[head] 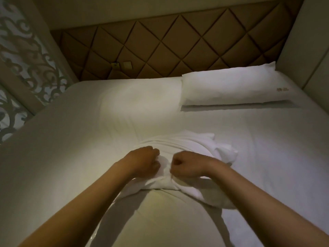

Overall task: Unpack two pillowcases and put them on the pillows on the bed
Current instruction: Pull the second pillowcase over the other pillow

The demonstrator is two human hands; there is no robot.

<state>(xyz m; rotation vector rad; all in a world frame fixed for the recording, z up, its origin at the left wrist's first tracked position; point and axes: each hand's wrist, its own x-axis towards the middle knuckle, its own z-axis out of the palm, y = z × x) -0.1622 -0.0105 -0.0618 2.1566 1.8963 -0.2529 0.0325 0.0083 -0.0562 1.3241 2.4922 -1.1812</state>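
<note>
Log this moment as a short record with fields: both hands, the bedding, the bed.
left hand: grips the crumpled white fabric pillowcase mid-bed
right hand: grips the same pillowcase, beside the left hand
far pillow: plump white rectangular pillow, flat at the bed's head, on the person's right
bed: covered in a white sheet
headboard: brown, diamond-quilted padding
</note>
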